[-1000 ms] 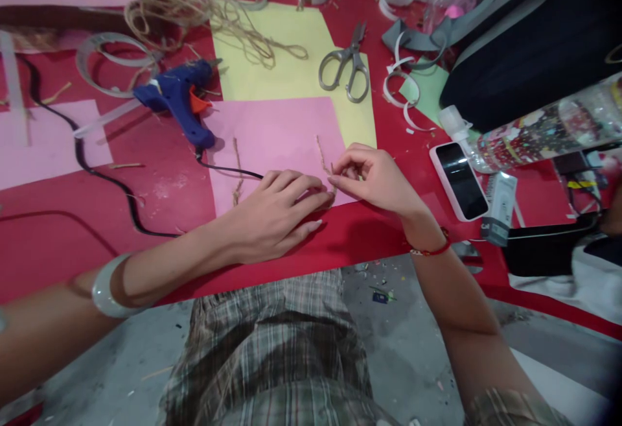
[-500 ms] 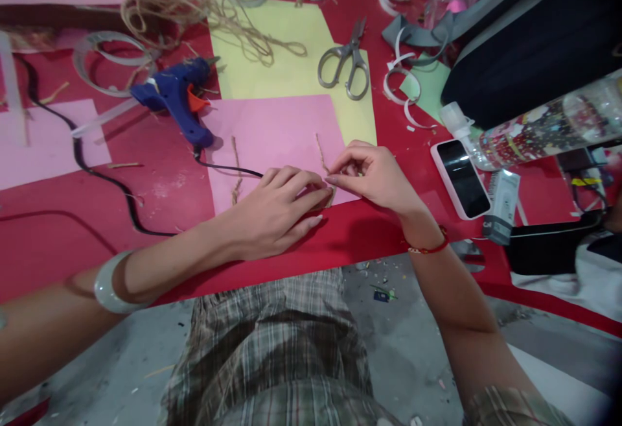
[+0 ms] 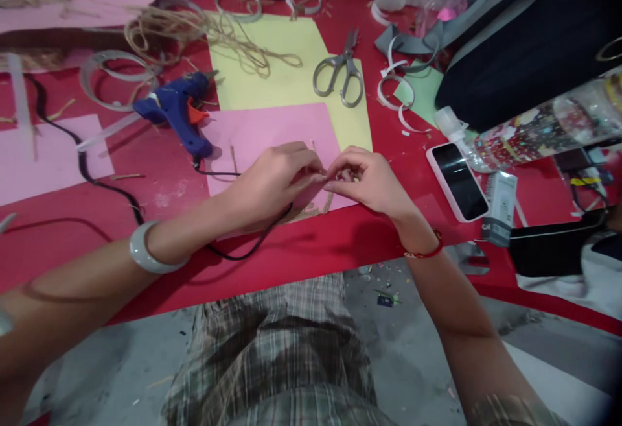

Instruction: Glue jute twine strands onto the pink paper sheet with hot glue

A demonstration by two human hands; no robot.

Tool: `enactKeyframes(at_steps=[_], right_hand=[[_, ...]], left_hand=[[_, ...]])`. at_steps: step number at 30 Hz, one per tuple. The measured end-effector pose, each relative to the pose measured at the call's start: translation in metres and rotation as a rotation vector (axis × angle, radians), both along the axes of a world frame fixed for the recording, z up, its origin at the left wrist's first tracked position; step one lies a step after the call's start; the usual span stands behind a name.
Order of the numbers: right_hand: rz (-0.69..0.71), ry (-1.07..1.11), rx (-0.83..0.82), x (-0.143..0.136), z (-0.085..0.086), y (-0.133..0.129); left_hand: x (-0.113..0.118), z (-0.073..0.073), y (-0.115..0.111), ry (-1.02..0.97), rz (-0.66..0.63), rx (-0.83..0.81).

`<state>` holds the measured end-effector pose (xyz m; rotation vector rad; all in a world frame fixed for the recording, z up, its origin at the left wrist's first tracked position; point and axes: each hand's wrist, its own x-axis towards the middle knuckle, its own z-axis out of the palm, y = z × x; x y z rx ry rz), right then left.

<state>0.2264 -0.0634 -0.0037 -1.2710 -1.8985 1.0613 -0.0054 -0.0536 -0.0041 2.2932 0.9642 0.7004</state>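
Observation:
My left hand (image 3: pixel 279 176) and my right hand (image 3: pixel 372 179) meet over a pink sheet of paper (image 3: pixel 272 124), both with thumb and fingers pinched together. Their fingertips touch around a short piece of twine (image 3: pixel 313 146); its upper end shows above them, and the pinched part is mostly hidden. Another short twine strand (image 3: pixel 232 159) lies upright on the left of the sheet. More twine (image 3: pixel 311 211) runs along the sheet's near edge, partly under my left hand. The black cord (image 3: pixel 253 249) of the glue gun (image 3: pixel 177 111) passes beneath my left hand.
Scissors (image 3: pixel 341 72) and a loose bundle of twine (image 3: pixel 243 43) lie on yellow paper (image 3: pixel 262 85). Tape rings (image 3: pixel 238 3) stand at the back. To the right are a phone (image 3: pixel 459 179), a small box (image 3: pixel 499 209), a glitter-filled bottle (image 3: pixel 544 121) and a dark bag (image 3: pixel 510 56).
My left hand has lifted off the near edge of the pink paper and moved up to pinch beside my right fingertips. Twine along that edge and a loop of cord now show.

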Motion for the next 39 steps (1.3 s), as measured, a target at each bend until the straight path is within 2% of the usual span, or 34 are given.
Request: enactKeyframes(at_steps=[7, 13, 19, 39], right_hand=[[0.040, 0.028, -0.020, 0.0014, -0.0007, 0.0009], [0.020, 0.038, -0.035, 0.0023, 0.0016, -0.0002], [-0.079, 0.115, -0.089, 0.0027, 0.0007, -0.0014], [-0.086, 0.084, -0.141, -0.0021, 0.0024, -0.0012]], left_hand=[[0.0049, 0.0055, 0.0009, -0.093, 0.096, -0.156], [0.0049, 0.0037, 0.0036, -0.113, 0.111, -0.234], [0.0067, 0.0003, 0.0050, -0.144, 0.118, -0.258], [0.0053, -0.0003, 0.0056, -0.153, 0.117, -0.270]])
